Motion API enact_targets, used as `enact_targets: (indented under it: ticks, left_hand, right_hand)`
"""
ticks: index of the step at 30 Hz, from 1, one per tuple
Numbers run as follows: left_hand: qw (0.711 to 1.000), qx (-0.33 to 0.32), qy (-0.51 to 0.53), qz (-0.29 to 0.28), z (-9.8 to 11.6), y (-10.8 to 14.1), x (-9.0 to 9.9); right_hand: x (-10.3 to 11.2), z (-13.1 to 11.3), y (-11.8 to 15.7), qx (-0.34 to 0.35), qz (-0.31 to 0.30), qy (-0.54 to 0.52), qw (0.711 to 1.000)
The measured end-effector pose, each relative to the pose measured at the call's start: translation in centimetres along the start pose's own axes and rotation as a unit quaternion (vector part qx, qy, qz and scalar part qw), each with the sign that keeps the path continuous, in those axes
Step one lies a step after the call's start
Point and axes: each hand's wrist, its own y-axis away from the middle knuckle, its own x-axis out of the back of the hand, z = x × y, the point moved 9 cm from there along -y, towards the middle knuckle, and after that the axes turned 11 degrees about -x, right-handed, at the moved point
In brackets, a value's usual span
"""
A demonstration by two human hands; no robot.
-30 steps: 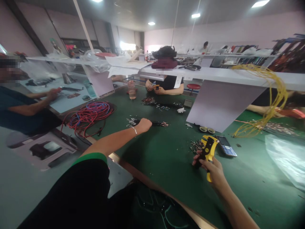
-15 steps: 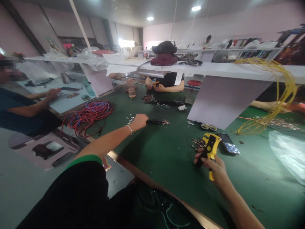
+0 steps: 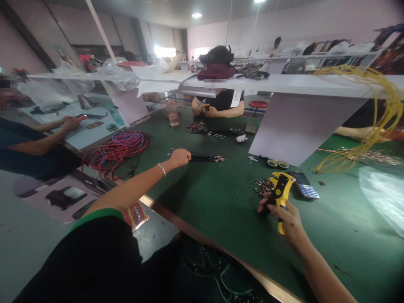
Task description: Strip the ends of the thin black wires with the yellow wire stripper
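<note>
My left hand (image 3: 181, 157), with a bracelet at the wrist, is closed at the left part of a bundle of short black wires (image 3: 203, 158) on the green table (image 3: 202, 198). The bundle's bright ends point right, and a few wire ends show left of the hand. My fingers look wrapped on the wires. On the right, my right hand (image 3: 284, 210) grips a yellow and black wire stripper (image 3: 281, 191), held above the table. A small pile of cut bits (image 3: 263, 186) lies just behind the tool.
A red and blue wire coil (image 3: 121, 151) lies at the left. Tape rolls (image 3: 277, 163), a phone (image 3: 304, 185) and a plastic bag (image 3: 383, 198) are at the right. Yellow wires (image 3: 383, 109) hang from the white shelf (image 3: 284, 86). A person (image 3: 221, 101) sits across; another (image 3: 31, 139) sits left.
My left hand has shifted slightly left along the black wires, and fewer wire ends show left of it. My right hand keeps its hold on the stripper. The view has moved slightly.
</note>
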Motion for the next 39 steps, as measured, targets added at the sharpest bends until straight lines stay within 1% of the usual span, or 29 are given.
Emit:
enact_targets:
  ticks: [4,7,9,12,18,20,21,23,25,29,31,33,35,37,39]
  left_hand:
    - [0.993,0.014,0.114,-0.018,-0.1,0.5,-0.3]
    - [0.977,0.028,0.212,-0.023,0.4,1.2,-0.8]
    - [0.961,0.031,0.273,-0.026,1.3,1.7,-1.0]
    - [0.936,0.019,0.350,-0.038,3.4,2.5,-0.9]
    - [0.892,-0.026,0.447,-0.064,9.4,3.9,-0.4]
    - [0.864,-0.035,0.496,-0.074,11.3,4.3,-0.5]
    - [0.856,-0.038,0.510,-0.075,12.1,4.4,-0.6]
    - [0.853,-0.057,0.512,-0.080,13.7,4.7,-0.8]
    - [0.857,-0.094,0.498,-0.093,15.6,5.0,-1.2]
    - [0.866,-0.136,0.454,-0.161,19.1,6.2,-3.6]
    - [0.862,-0.156,0.445,-0.186,20.6,6.7,-4.6]
    - [0.858,-0.171,0.439,-0.205,21.7,7.2,-5.2]
    - [0.858,-0.182,0.427,-0.219,22.3,7.5,-5.5]
    - [0.865,-0.191,0.400,-0.236,22.7,7.7,-5.4]
    - [0.882,-0.205,0.345,-0.246,23.1,7.7,-4.9]
  right_hand:
    - [0.3,0.1,-0.1,0.000,0.009,0.004,1.000]
    - [0.1,-0.3,0.0,0.000,0.010,0.010,1.000]
    - [-0.2,-0.5,0.2,-0.002,0.005,0.006,1.000]
    - [-0.4,-0.6,0.4,0.005,0.011,0.003,1.000]
    - [-0.6,-1.0,0.9,0.043,0.034,0.063,0.996]
    - [-1.0,-0.9,1.0,0.043,0.026,0.077,0.996]
    - [-1.3,-0.9,1.1,0.039,0.015,0.075,0.996]
    - [-1.9,-0.9,1.3,0.028,-0.012,0.050,0.998]
    - [-2.2,-1.2,1.6,0.021,-0.030,0.004,0.999]
    - [-2.3,-2.4,2.3,0.023,-0.031,-0.070,0.997]
    - [-2.3,-2.9,2.5,0.023,-0.027,-0.086,0.996]
    - [-2.4,-3.1,2.7,0.015,-0.026,-0.103,0.994]
    - [-2.6,-3.1,2.7,0.002,-0.026,-0.119,0.993]
    - [-2.6,-3.0,2.7,-0.005,-0.026,-0.129,0.991]
    - [-2.5,-2.9,2.6,-0.008,-0.028,-0.128,0.991]
